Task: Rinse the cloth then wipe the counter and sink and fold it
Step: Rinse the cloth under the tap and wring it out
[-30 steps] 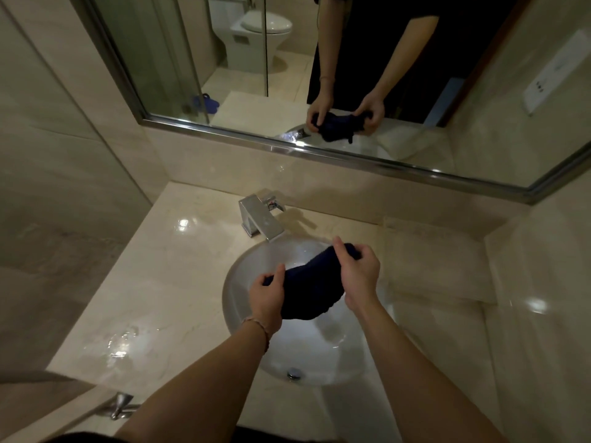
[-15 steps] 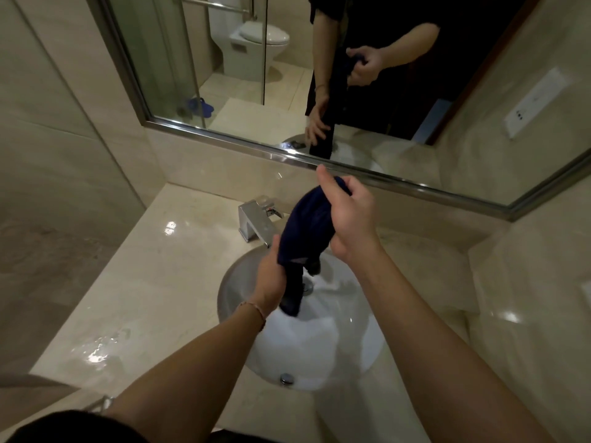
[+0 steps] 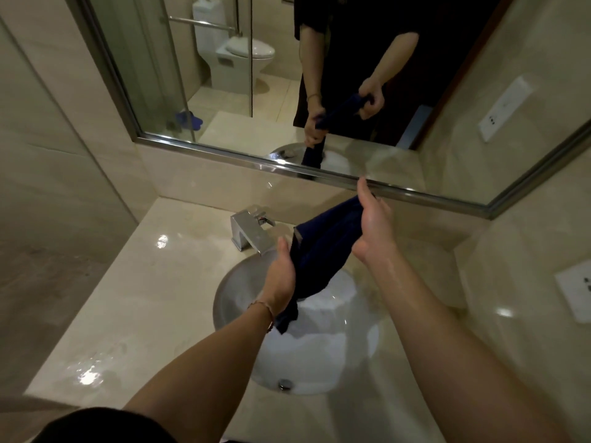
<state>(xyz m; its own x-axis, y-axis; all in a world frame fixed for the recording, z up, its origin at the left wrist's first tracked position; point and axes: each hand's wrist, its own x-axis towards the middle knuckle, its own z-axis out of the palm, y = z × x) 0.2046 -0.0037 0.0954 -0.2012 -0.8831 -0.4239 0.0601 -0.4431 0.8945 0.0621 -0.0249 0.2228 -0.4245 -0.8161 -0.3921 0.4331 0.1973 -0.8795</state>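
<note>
Since half a second ago: right hand (image 3: 372,228) lower and further right, left hand (image 3: 281,276) slid up along cloth (image 3: 323,251), cloth now stretched slantwise between the two instead of hanging steeply. Both hands clamped on the dark blue cloth, right at upper end, left round the middle; loose tail dangling below left wrist. Held in air above sink (image 3: 319,353), just in front of faucet (image 3: 252,233). No water seen running. Judged: wringing or straightening after rinse, wiping not yet begun.

Risks:
- drips landing on counter (image 3: 153,302) if cloth swung sideways before squeezed out; wet patch already shining at near-left edge.
- tail catching on faucet spout on way across, being so near it.
- wet grip slipping, cloth dropping into basin: minor, recoverable.

Surroundings: mirror (image 3: 224,91) behind, reflecting toilet and person in dark top; wall socket (image 3: 575,295) at right, near enough to mind splashes. Faucet the only obstacle on counter; wiping to go round its base. Drain (image 3: 284,384) at near side of basin.
</note>
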